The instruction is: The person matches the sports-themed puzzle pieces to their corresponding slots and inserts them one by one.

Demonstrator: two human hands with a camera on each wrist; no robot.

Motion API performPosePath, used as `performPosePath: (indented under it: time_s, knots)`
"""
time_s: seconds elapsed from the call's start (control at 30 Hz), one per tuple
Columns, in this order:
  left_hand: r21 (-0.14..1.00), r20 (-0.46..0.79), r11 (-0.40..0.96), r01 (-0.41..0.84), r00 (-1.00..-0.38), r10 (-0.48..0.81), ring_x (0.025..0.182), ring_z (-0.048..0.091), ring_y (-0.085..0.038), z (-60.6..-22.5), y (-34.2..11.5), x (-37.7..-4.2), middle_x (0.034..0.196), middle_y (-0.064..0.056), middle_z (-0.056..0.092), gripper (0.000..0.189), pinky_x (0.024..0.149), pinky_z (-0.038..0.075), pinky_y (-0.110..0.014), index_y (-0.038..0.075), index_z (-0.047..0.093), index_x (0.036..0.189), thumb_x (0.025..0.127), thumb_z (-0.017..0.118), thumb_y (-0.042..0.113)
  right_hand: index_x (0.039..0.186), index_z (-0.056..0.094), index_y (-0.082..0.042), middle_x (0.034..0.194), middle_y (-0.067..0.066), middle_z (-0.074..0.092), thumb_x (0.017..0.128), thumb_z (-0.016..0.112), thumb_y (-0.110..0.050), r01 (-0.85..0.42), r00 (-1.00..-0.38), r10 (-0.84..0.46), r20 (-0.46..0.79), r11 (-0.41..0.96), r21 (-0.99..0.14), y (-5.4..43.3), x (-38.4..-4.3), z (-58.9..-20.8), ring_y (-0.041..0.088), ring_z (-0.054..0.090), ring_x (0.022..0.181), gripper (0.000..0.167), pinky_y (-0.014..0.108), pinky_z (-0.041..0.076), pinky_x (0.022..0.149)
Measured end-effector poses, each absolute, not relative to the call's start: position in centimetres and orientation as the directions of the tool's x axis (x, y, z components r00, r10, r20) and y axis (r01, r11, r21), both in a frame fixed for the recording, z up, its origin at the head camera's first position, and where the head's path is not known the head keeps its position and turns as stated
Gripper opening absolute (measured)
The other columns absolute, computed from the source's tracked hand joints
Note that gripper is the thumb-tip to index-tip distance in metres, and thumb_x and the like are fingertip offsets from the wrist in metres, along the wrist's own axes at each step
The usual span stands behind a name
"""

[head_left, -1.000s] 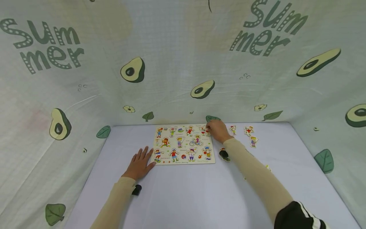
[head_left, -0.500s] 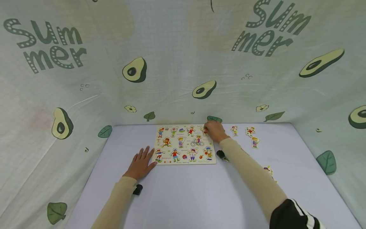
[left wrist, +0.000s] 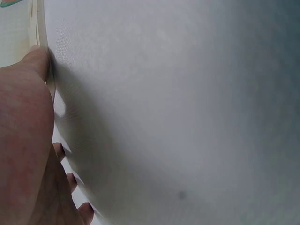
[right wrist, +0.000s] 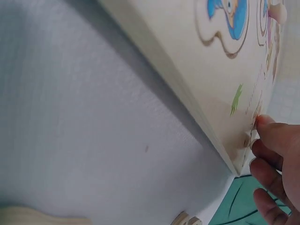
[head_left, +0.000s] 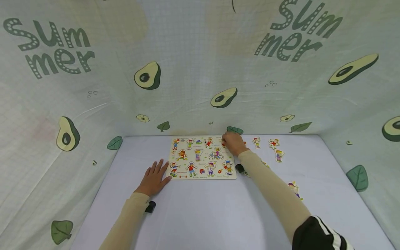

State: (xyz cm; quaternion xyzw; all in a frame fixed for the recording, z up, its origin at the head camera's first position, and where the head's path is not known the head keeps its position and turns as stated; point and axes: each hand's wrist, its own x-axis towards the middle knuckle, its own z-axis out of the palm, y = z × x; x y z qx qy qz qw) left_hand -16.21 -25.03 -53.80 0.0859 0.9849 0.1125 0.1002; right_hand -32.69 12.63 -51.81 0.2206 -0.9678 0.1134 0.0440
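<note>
A flat wooden puzzle board [head_left: 206,165], printed with children playing sports, lies at the back of the white table. My left hand [head_left: 152,178] rests with fingers spread at the board's left edge; in the left wrist view its thumb [left wrist: 37,61] touches that edge. At the board's far right corner is my right hand [head_left: 234,143], fingers curled. It appears to pinch a small puzzle piece [head_left: 223,146] against the board, mostly hidden by the fingers. In the right wrist view the thumb [right wrist: 276,133] and fingertips meet at the board's corner.
Right of the board lie several loose figure pieces: one upright piece [head_left: 256,142], a red one [head_left: 274,143], a purple one [head_left: 279,156] and another [head_left: 294,189] beside the right forearm. A printed cloth [head_left: 187,86] rises behind the table.
The right hand stays at the board's far right corner, shifting slightly left over it. As the forearm moves left, more of the loose piece beside it shows. The left hand keeps its place.
</note>
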Motion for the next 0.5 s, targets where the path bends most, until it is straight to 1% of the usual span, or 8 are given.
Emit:
performPosePath:
  time_s: [0.13,0.23,0.4,0.5]
  knots:
    - [0.231,-0.180,0.961,0.149,-0.965,0.192,0.161,0.010,-0.049,-54.2,-25.1,-16.4,0.176,-0.022,0.014,0.076,0.128,0.013,-0.066,0.009,0.027,0.168,0.108,0.056,0.045,0.102,0.077,-0.003,0.096,0.010,0.072,0.100,0.075,-0.012,-0.424,-0.905,-0.406,0.127,0.886,-0.187,12.6,-32.6,-51.8,0.028,0.070,0.093,0.009,0.045,0.058,0.086]
    - [0.232,-0.178,0.961,0.151,-0.965,0.195,0.161,0.010,-0.049,-54.2,-25.1,-16.4,0.176,-0.022,0.014,0.076,0.128,0.012,-0.066,0.009,0.027,0.168,0.108,0.056,0.046,0.104,0.078,-0.003,0.098,0.010,0.073,0.100,0.075,-0.011,-0.412,-0.911,-0.394,0.120,0.888,-0.206,12.6,-32.3,-51.6,0.028,0.071,0.094,0.010,0.044,0.059,0.086]
    - [0.244,-0.172,0.958,0.150,-0.966,0.195,0.160,0.012,-0.051,-53.7,-24.9,-16.2,0.175,-0.024,0.016,0.074,0.128,0.013,-0.067,0.006,0.030,0.167,0.109,0.057,0.043,0.110,0.079,-0.002,0.106,0.012,0.075,0.099,0.075,-0.009,-0.400,-0.916,-0.380,0.124,0.872,-0.282,13.4,-31.7,-50.9,0.030,0.072,0.100,0.014,0.045,0.060,0.090]
    - [0.246,-0.183,0.959,0.139,-0.965,0.187,0.160,0.011,-0.051,-53.4,-24.7,-16.1,0.175,-0.024,0.015,0.074,0.128,0.013,-0.066,0.006,0.029,0.167,0.109,0.057,0.042,0.114,0.079,-0.002,0.111,0.013,0.076,0.097,0.077,-0.009,-0.403,-0.915,-0.375,0.150,0.870,-0.285,14.2,-31.4,-50.4,0.031,0.073,0.105,0.019,0.047,0.059,0.094]
